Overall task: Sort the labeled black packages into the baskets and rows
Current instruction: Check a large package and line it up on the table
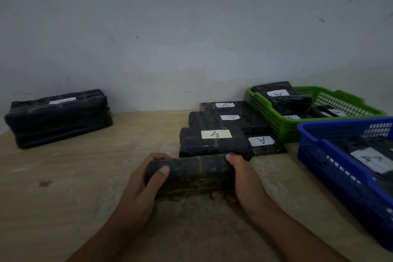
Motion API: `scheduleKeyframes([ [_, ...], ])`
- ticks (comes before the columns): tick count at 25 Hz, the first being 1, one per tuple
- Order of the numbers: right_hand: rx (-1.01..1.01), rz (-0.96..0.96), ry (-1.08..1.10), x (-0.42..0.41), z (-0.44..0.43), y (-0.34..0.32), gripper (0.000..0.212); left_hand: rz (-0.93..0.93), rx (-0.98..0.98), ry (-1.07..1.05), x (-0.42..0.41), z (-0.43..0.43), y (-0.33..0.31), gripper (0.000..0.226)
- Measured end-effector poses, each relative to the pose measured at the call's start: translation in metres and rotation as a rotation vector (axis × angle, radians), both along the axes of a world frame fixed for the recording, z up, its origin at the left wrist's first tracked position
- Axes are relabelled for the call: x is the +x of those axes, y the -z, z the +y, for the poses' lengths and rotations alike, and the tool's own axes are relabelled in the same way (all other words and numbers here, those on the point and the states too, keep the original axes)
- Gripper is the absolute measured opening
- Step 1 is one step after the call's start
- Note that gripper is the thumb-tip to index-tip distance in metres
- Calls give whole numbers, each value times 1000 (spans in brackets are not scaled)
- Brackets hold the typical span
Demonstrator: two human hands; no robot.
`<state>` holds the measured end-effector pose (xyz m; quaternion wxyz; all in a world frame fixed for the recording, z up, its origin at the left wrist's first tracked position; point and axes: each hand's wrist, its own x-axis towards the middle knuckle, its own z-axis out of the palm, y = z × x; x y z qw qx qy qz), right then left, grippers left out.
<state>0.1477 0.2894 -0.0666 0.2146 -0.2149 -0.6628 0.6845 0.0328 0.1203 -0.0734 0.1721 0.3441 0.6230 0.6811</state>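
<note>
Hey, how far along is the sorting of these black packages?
Done: black wrapped packages labelled A lie in rows on the wooden table, and the green plastic basket and blue plastic basket hold more. In hand: the left hand and right hand grip one black package, label hidden. Remaining: the large black bundle by the wall.

Not much to report, just two bare arms. The left hand (138, 189) and right hand (244, 183) are both uncovered. The left forearm (102, 238) and right forearm (297, 234) are bare too, skin all the way down to the bottom edge of the shot. The arms look pretty slim, with narrow wrists. The fingers (231, 160) are on the slender side. The left thumbnail (164, 169) shows clearly and looks short and rounded, cut close to the tip. The light's dim, so finer detail on the knuckles is hard to make out.
</note>
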Motion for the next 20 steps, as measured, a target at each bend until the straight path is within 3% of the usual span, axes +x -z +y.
scheduleKeyframes([
  [3, 41, -23, -54, 0, 4, 1, 50, -62, 17, -20, 1, 0, -1, 32],
  [8, 169, -10, -63, -5, 4, 10, 33, -149, 79, -143, -1, 2, -6, 35],
  [12, 239, -4, 27, -1, 1, 0, 37, -295, 137, -70, -8, 2, -1, 25],
  [14, 286, 15, 46, 2, 1, -2, 39, -287, 115, -72, -11, 2, 2, 34],
  [20, 49, 30, -130, 0, -7, 1, 21, -216, 94, -126, -12, 0, -1, 29],
])
